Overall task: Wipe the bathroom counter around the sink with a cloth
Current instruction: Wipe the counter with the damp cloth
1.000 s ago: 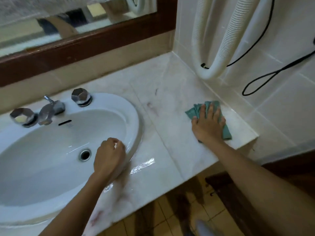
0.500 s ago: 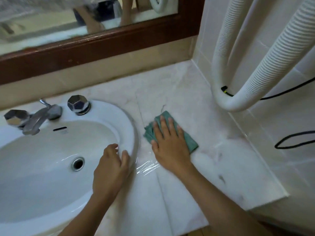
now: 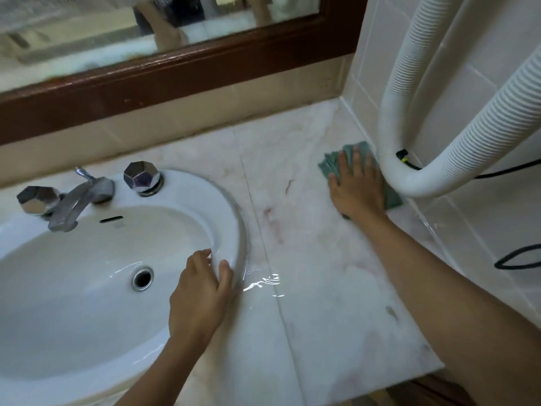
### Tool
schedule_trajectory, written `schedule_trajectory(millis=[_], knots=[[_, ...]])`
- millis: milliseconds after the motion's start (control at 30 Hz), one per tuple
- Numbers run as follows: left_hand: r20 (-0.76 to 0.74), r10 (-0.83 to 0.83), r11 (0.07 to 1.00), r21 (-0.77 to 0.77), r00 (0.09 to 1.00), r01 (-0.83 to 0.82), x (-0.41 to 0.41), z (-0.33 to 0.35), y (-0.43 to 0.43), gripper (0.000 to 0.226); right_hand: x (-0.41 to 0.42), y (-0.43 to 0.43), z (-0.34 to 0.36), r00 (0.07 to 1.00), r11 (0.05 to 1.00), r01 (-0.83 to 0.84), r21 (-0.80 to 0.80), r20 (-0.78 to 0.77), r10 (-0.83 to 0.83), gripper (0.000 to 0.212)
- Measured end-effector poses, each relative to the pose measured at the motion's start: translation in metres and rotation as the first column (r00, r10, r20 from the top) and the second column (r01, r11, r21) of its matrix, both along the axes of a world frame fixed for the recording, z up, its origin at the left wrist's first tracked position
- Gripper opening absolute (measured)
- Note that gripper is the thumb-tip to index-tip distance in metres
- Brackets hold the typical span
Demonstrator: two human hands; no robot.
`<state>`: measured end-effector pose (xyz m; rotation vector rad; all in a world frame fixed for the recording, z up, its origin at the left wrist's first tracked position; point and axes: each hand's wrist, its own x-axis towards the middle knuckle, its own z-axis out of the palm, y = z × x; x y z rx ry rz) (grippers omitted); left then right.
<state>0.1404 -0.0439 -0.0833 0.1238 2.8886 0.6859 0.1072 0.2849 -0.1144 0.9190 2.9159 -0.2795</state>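
A green cloth (image 3: pixel 330 164) lies flat on the pale marble counter (image 3: pixel 322 259), against the tiled right wall. My right hand (image 3: pixel 357 186) presses down on it with fingers spread, covering most of it. The white oval sink (image 3: pixel 87 273) is set into the counter on the left. My left hand (image 3: pixel 202 294) rests on the sink's right rim, fingers curled over the edge, holding nothing else. A wet shiny patch (image 3: pixel 263 284) lies on the counter just right of that hand.
A thick white ribbed hose (image 3: pixel 415 183) loops down the right wall just above the cloth, with black cables (image 3: pixel 515 259) beside it. Chrome tap (image 3: pixel 79 200) and two faceted knobs (image 3: pixel 142 177) stand behind the basin. A wood-framed mirror (image 3: pixel 175 71) runs along the back wall.
My right hand has slid the cloth from beside the sink rim back to the right wall under the hose. My left hand stays on the sink rim.
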Motion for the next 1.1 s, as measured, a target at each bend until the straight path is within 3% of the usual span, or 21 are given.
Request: schedule_trajectory(millis=[100,233,400,567,667,800,867,933,1000,1100], knots=[[-0.004,-0.001,1.000,0.007,1.000,0.001,-0.002,0.000,0.000,0.037,-0.049,-0.023,0.000,1.000,0.999,-0.024,-0.025,-0.007,0.024,0.061],[0.007,-0.001,1.000,0.030,1.000,0.001,-0.003,0.001,0.000,0.035,-0.048,-0.087,-0.001,0.961,0.961,-0.274,-0.024,-0.054,0.272,0.059],[0.013,0.042,0.993,0.110,0.999,-0.043,0.003,0.002,-0.005,0.036,0.043,-0.169,-0.005,0.889,0.894,-0.446,-0.033,-0.128,0.439,0.058],[-0.038,0.062,0.990,0.128,0.997,-0.057,0.001,0.001,-0.008,0.029,0.141,-0.178,-0.009,0.835,0.874,-0.486,0.018,-0.283,0.471,0.047],[-0.047,0.056,0.990,0.132,0.997,-0.049,0.006,0.001,-0.008,0.030,0.163,-0.176,-0.010,0.808,0.878,-0.467,-0.103,-0.452,0.377,0.038],[0.006,0.061,0.975,0.214,0.998,-0.061,0.003,0.002,-0.011,0.031,0.156,-0.173,-0.003,0.821,0.790,-0.308,-0.529,-0.568,-0.060,0.037],[0.047,0.064,0.949,0.307,0.997,-0.075,-0.001,0.003,-0.015,0.036,0.144,-0.166,0.003,0.827,0.841,-0.283,-0.462,-0.561,-0.030,0.037],[0.063,0.063,0.929,0.362,0.996,-0.082,-0.002,0.005,-0.018,0.040,0.130,-0.161,0.002,0.903,0.916,-0.285,-0.284,-0.400,0.157,0.046],[0.042,0.032,0.942,0.331,0.999,-0.044,-0.001,0.005,-0.020,0.039,0.122,-0.166,-0.003,0.946,0.946,-0.287,-0.155,-0.202,0.254,0.058],[0.007,-0.041,0.976,0.216,0.999,0.038,0.004,0.006,-0.020,0.033,0.128,-0.193,-0.002,0.945,0.949,-0.301,-0.090,-0.162,0.284,0.062]])
